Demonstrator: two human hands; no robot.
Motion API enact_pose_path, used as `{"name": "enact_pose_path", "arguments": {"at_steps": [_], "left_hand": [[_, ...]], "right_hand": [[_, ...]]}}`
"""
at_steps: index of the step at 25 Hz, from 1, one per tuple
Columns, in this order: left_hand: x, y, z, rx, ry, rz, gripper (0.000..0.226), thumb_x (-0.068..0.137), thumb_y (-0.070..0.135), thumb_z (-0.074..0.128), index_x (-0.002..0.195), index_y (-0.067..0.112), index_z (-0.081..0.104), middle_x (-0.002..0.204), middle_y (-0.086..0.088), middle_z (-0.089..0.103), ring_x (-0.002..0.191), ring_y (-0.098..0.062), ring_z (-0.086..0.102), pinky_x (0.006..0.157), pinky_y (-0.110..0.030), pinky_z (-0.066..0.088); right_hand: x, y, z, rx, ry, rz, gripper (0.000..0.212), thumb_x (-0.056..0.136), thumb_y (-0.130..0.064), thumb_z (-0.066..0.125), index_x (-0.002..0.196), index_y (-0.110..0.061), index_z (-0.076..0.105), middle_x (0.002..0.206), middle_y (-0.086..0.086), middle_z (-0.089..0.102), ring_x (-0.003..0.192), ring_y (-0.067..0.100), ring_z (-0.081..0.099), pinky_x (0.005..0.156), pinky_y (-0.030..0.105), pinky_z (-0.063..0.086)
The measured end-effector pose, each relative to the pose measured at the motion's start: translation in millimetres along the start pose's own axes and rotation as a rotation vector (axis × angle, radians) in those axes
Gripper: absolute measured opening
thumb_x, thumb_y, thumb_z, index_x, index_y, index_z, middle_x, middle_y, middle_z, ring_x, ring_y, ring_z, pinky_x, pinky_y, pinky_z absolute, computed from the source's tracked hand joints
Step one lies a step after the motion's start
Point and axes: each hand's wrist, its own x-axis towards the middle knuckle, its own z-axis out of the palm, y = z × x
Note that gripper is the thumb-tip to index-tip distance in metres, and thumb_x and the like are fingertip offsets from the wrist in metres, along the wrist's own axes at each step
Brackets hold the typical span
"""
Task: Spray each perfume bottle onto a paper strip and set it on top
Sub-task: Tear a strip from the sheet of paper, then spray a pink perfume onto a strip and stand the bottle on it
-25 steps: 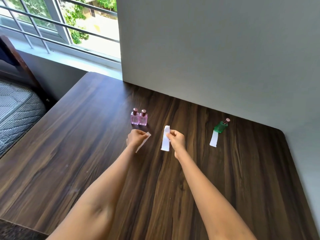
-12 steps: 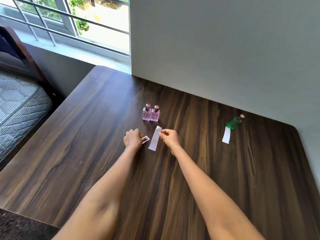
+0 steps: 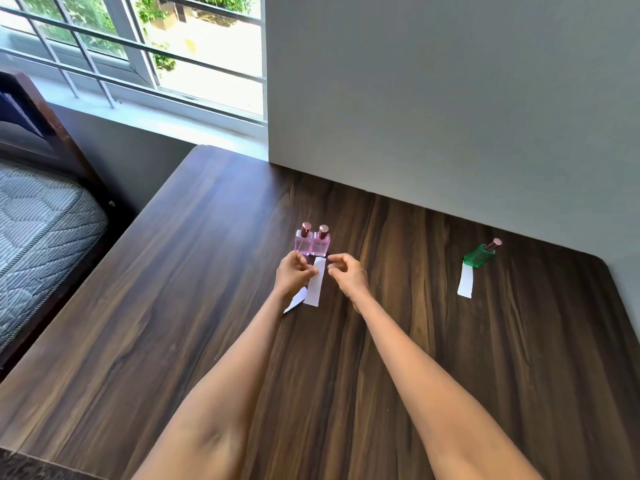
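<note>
Two pink perfume bottles (image 3: 311, 242) stand upright side by side on the dark wooden table (image 3: 173, 306). Just in front of them lies a white paper strip (image 3: 317, 289). My left hand (image 3: 292, 277) is curled on a second paper strip (image 3: 294, 303), whose end sticks out below the hand, and its fingertips touch the first strip's left edge. My right hand (image 3: 348, 275) hovers at that strip's top right corner, thumb and forefinger slightly apart with nothing between them. At the right, a green perfume bottle (image 3: 479, 255) lies tilted on the top end of a third strip (image 3: 465, 282).
A grey wall (image 3: 450, 116) runs along the table's far edge, close behind the bottles. A window with bars (image 3: 138, 53) is at the far left. A bed with a grey mattress (image 3: 41, 230) stands left of the table.
My hands came together in front of the pink bottles. The right hand brought its strip left and let go of it; the left hand's fingers now touch it.
</note>
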Motion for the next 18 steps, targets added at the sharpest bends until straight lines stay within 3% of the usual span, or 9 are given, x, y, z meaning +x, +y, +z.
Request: {"name": "enact_pose_path", "arguments": {"at_steps": [3, 5, 8, 10, 14, 16, 18], "left_hand": [[6.0, -1.0, -3.5, 0.096, 0.033, 0.008, 0.024, 0.08, -0.005, 0.061, 0.065, 0.014, 0.063, 0.071, -0.006, 0.063, 0.071, -0.016, 0.055, 0.068, -0.03, 0.048], [8.6, -0.4, -4.5, 0.143, 0.038, 0.019, 0.025, 0.082, -0.004, 0.054, 0.086, 0.008, 0.075, 0.086, -0.008, 0.07, 0.079, -0.015, 0.059, 0.077, -0.031, 0.051], [10.1, 0.6, -3.5, 0.182, 0.037, 0.047, 0.034, 0.084, -0.005, 0.047, 0.101, 0.007, 0.074, 0.103, -0.012, 0.071, 0.088, -0.017, 0.061, 0.077, -0.028, 0.049], [12.1, -1.5, -2.3, 0.196, 0.024, 0.058, 0.036, 0.085, -0.006, 0.046, 0.104, 0.007, 0.073, 0.109, -0.011, 0.069, 0.093, -0.018, 0.06, 0.077, -0.03, 0.05], [14.7, -7.3, 1.8, 0.239, 0.009, 0.075, 0.033, 0.085, -0.004, 0.052, 0.107, 0.01, 0.072, 0.115, -0.01, 0.067, 0.091, -0.017, 0.059, 0.079, -0.034, 0.053], [11.3, -8.6, 7.2, 0.264, 0.0, 0.103, 0.031, 0.082, 0.004, 0.063, 0.112, 0.013, 0.069, 0.114, -0.012, 0.068, 0.089, -0.02, 0.062, 0.079, -0.034, 0.053], [6.1, -7.9, 16.1, 0.33, -0.045, 0.13, 0.041, 0.081, 0.015, 0.07, 0.121, 0.012, 0.062, 0.119, -0.013, 0.065, 0.099, -0.025, 0.062, 0.085, -0.037, 0.052]], "right_hand": [[19.4, -13.4, -5.2, -0.148, 0.078, -0.054, 0.033, 0.085, -0.001, 0.055, 0.117, -0.009, 0.056, 0.121, 0.014, 0.055, 0.103, 0.023, 0.058, 0.077, 0.021, 0.042], [33.9, -22.3, -4.3, -0.241, 0.034, -0.109, 0.041, 0.085, -0.004, 0.058, 0.125, -0.013, 0.051, 0.13, 0.012, 0.048, 0.106, 0.024, 0.057, 0.078, 0.024, 0.045], [49.2, -26.5, 6.5, -0.394, -0.089, -0.16, 0.049, 0.085, -0.015, 0.065, 0.13, -0.019, 0.047, 0.138, 0.009, 0.043, 0.119, 0.026, 0.05, 0.091, 0.034, 0.047], [54.6, -21.0, 13.5, -0.445, -0.081, -0.165, 0.048, 0.084, -0.019, 0.066, 0.128, -0.019, 0.048, 0.134, 0.01, 0.048, 0.119, 0.027, 0.049, 0.091, 0.036, 0.046], [56.5, -14.7, 7.3, -0.517, 0.014, -0.208, 0.026, 0.087, -0.029, 0.062, 0.111, -0.019, 0.056, 0.112, 0.01, 0.064, 0.102, 0.027, 0.057, 0.078, 0.036, 0.051], [54.0, -12.6, -5.3, -0.568, -0.002, -0.23, 0.024, 0.087, -0.032, 0.062, 0.11, -0.023, 0.059, 0.108, 0.009, 0.065, 0.099, 0.025, 0.058, 0.076, 0.034, 0.051], [49.5, -9.0, -23.8, -0.55, -0.047, -0.223, 0.028, 0.086, -0.033, 0.064, 0.112, -0.024, 0.059, 0.108, 0.006, 0.066, 0.099, 0.023, 0.061, 0.071, 0.027, 0.048]]}}
